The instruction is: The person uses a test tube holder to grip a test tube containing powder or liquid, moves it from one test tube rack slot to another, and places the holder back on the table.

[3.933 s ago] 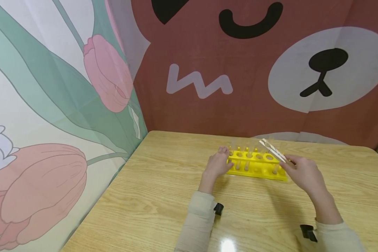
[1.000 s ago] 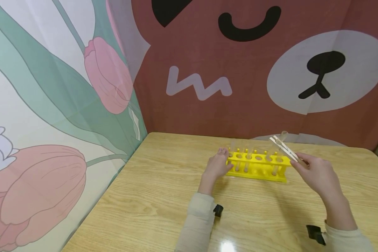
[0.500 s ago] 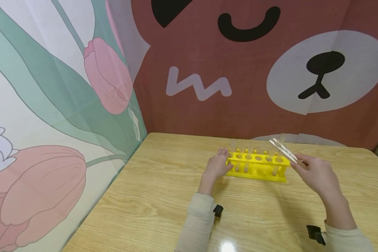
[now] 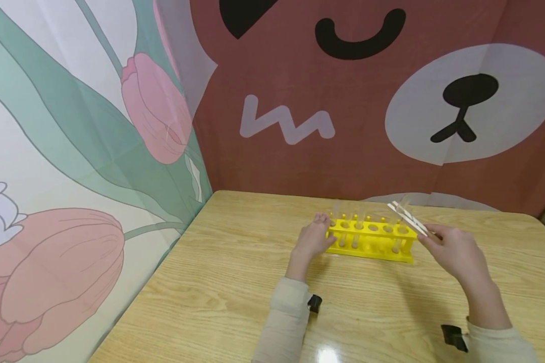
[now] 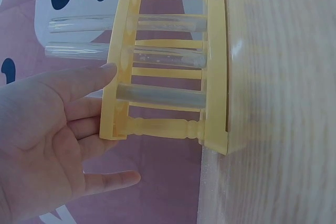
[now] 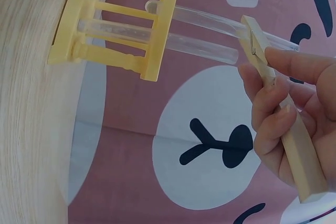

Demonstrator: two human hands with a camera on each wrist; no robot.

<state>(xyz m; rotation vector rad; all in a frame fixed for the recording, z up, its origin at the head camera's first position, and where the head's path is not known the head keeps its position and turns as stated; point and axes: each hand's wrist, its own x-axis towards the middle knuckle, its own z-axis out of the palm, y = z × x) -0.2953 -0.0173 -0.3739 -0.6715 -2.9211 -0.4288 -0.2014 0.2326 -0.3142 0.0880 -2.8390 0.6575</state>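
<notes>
"Rack location?"

"Yellow rack (image 4: 373,253) sits right of centre, lower half of the head frame, upright on the wooden bench (image 4: 200,282)."

"And the left grip (image 4: 314,237), apart or together?"

"Clamped on the rack's left end. Left wrist frame has the thumb on one face of the top bar, other fingers behind, one finger sticking out past the end, lower left."

"What about the right grip (image 4: 454,252)?"

"Right side of head frame, fingers wrapped round a wooden clamp (image 6: 303,156). Clamp's tip pinches a clear tube (image 6: 210,20), held tilted, upper right of right wrist frame."

"Tube in a hole?"

"Lower end is at the rack's top bar. Can't tell if it's through."

"Other tubes?"

"Neighbour tube (image 6: 202,49) stands in the rack, just beside the held one. Left wrist frame: at least three tubes (image 5: 163,96) near the left grip, upper half."

"Background?"

"Bear-print cloth (image 4: 363,101) across top, tulip-print cloth (image 4: 156,111) at left. Beige sleeves (image 4: 281,317), bottom edge."
</notes>
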